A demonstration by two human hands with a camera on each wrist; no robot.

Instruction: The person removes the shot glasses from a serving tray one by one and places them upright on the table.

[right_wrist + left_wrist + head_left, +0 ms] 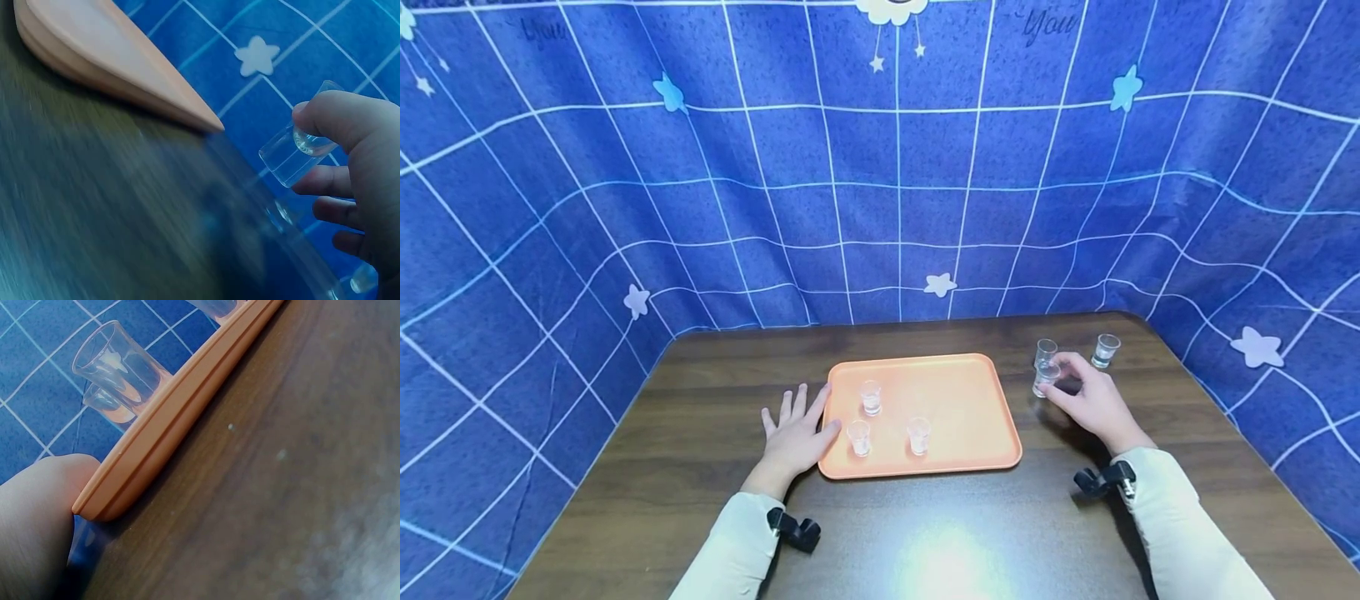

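Nearest the camera, a pale off-white fabric left sleeve (pixel 726 550) and a matching right sleeve (pixel 1183 521) are stretching forward over a dark brown wood-grain surface (pixel 715 375), each wearing a small black wrist-mounted device (pixel 795 530) at its cuff. The two hands are lying well apart. The person's bare left hand (pixel 793 437) is resting at the left side of a shallow, rectangular orange tray (pixel 970 408) with rounded corners, its fingers spreading and its thumb touching the rim. Three small clear shot glasses are standing upright on the left half of the tray: a rear glass (pixel 871 398), a front-left glass (pixel 859 439) and a front-right glass (pixel 918 436). Beyond the tray's right side, the bare right hand (pixel 1093 400) is pinching a small clear cylindrical glass (pixel 284 159) between thumb and fingers; whether its base is touching the surface cannot be told. A similar clear glass (pixel 1045 348) is standing just behind the held one, and another clear far-right glass (pixel 1106 352) is standing near the right hand, toward the back corner. A deep blue cloth backdrop (pixel 925 212), patterned with white grid lines and pale stars, is hanging behind everything.
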